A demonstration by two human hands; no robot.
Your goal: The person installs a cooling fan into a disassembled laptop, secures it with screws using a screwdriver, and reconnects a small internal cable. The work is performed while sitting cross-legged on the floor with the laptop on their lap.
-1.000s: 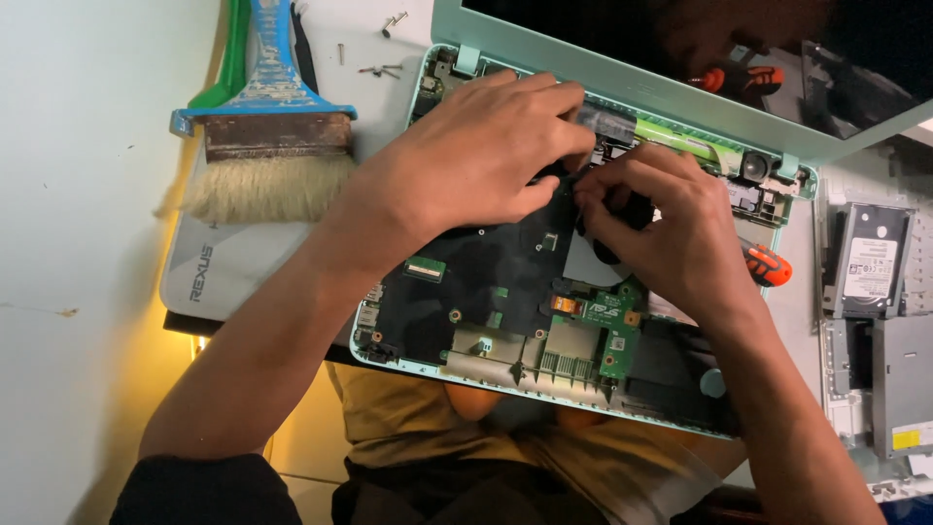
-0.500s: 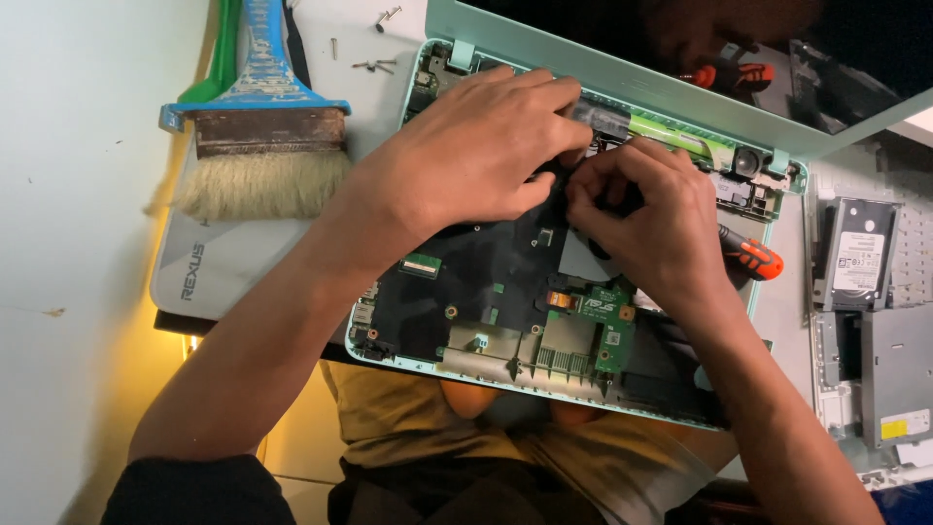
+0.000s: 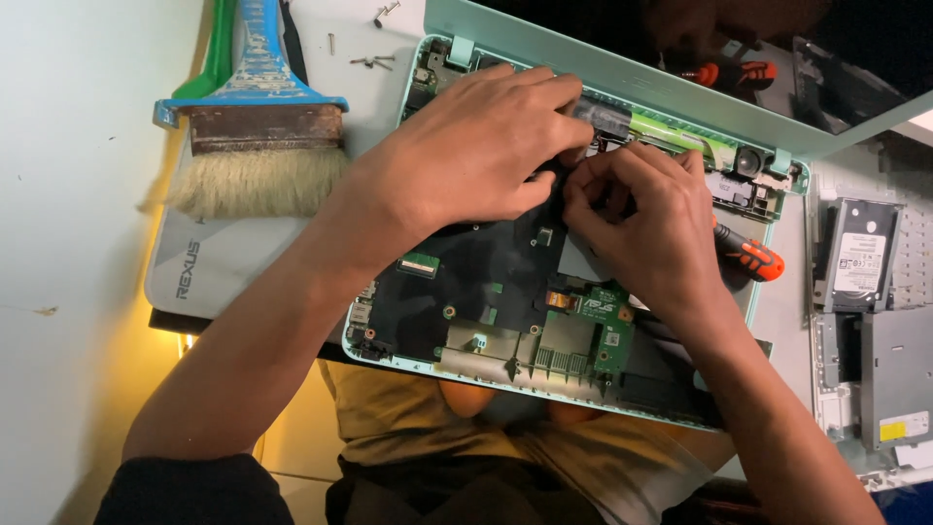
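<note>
blue-handled brush (image 3: pixel 255 146); loose screws (image 3: pixel 372 61), hard drive (image 3: pixel 861 255)

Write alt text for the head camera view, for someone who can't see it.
Seen from above, a person's left hand and right hand meet over the exposed circuit board of an opened mint-green laptop. A wide blue-handled brush lies to the left, loose screws sit above, and an orange-handled screwdriver lies to the right.
</note>
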